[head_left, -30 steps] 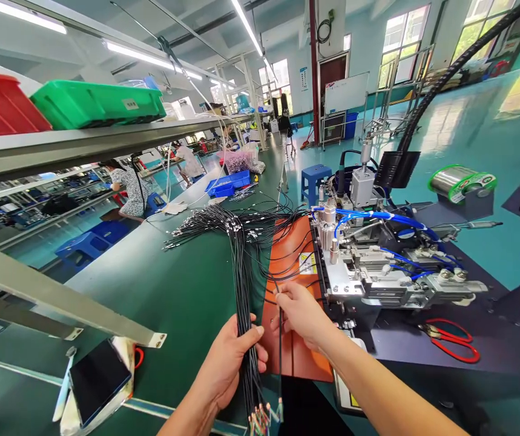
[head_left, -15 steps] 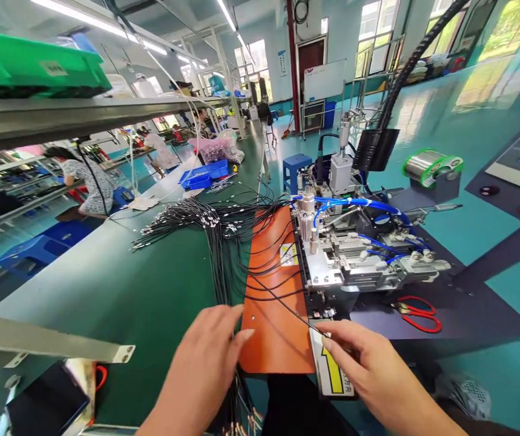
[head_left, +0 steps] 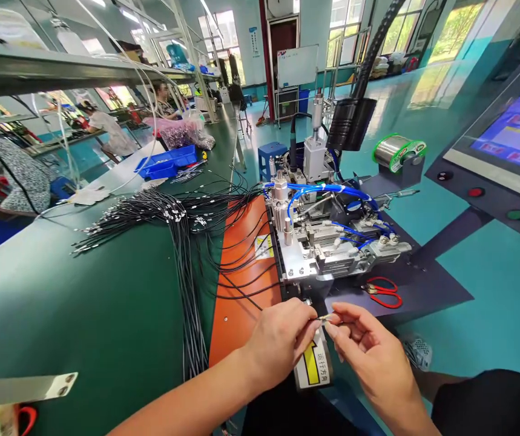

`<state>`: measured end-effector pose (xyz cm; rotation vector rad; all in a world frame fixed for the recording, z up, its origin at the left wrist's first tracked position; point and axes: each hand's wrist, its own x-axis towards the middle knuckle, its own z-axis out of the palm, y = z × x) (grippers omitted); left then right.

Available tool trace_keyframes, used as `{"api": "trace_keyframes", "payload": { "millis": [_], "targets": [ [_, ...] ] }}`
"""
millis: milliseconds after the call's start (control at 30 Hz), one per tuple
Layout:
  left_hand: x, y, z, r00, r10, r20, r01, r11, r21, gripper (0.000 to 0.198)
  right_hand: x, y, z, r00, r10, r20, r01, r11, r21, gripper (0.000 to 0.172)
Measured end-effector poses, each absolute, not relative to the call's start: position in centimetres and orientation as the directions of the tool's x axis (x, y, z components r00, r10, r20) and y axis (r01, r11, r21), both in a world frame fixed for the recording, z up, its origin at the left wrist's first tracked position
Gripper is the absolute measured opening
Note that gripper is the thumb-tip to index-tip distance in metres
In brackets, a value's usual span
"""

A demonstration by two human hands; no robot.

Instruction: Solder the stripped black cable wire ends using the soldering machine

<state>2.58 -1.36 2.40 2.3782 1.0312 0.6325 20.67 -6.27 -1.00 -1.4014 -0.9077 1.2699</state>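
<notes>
My left hand [head_left: 280,342] and my right hand [head_left: 368,357] meet in front of the metal machine [head_left: 327,242], both pinching the end of one thin black cable [head_left: 241,295] at its small metal tip [head_left: 325,317]. The cable runs back left across the orange mat [head_left: 236,290]. A bundle of black cables [head_left: 187,266] lies on the green bench [head_left: 82,303] to the left, fanning out at its far end.
Red-handled scissors [head_left: 384,290] lie right of the machine. A solder spool [head_left: 398,151] and a control panel with screen [head_left: 509,139] stand at right. Blue trays [head_left: 166,163] sit farther along the bench. Other people sit at the left. A blue stool [head_left: 271,157] is behind.
My left hand let go of the cable bundle and moved right. Both hands came together in front of the machine, holding one cable's end. The view swung right.
</notes>
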Motion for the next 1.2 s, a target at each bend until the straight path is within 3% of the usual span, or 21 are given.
{"api": "trace_keyframes", "payload": {
  "millis": [167,467,700,1000,1100,1200],
  "targets": [
    [2.5,-1.7,1.4,0.568,0.79,0.23,0.548,-0.572,0.611,0.019,21.4,-7.0,-1.2,0.206,0.958,-0.199,0.061,-0.215,-0.975,0.043],
    [2.3,-1.7,0.7,0.544,0.8,0.253,0.534,-0.562,0.631,0.019,20.3,-6.8,-0.9,0.16,0.986,0.054,0.305,0.003,-0.952,0.028],
    [2.6,-1.5,0.2,0.503,0.783,0.367,0.499,-0.61,0.616,0.017,19.8,-6.8,-0.9,0.121,0.959,0.257,0.399,0.19,-0.897,0.029],
    [2.7,-1.6,0.4,0.476,0.809,0.345,0.531,-0.577,0.621,0.021,19.2,-6.9,-0.8,0.016,0.865,0.501,0.548,0.411,-0.728,0.039],
    [2.8,-1.5,0.4,0.476,0.807,0.349,0.541,-0.582,0.607,0.023,19.2,-6.9,-0.8,0.012,0.856,0.517,0.562,0.421,-0.712,0.038],
    [2.7,-1.5,0.3,0.496,0.794,0.351,0.559,-0.602,0.571,0.023,19.3,-6.4,-0.4,0.058,0.894,0.445,0.519,0.354,-0.778,0.018]
  ]
}}
